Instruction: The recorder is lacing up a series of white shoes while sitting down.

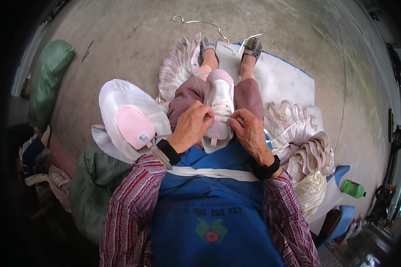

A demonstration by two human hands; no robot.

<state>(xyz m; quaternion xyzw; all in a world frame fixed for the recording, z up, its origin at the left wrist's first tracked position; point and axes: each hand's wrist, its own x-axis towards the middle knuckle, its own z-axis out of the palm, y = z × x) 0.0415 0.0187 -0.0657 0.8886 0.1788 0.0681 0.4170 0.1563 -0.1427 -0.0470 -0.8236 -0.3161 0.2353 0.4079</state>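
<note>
A white and pink shoe upper lies over my lap, toe pointing away from me. White shoelace crosses its throat, below which a grey-pink tongue with a pull loop shows. At the upper's left edge, my left hand is closed, thumb and forefinger pinching beside the lacing. My right hand is closed at the opposite edge, its fingertips pinched by the lace; what exactly lies between them is partly hidden. Black bands circle both wrists, and a slim grey strip-like object lies by the left one.
Left of my lap sits a white bundle topped by a pink padded piece. Stacked uppers fan out beyond it, with more uppers and a coil of laces to the right. Green sacks and a green bottle stand farther off.
</note>
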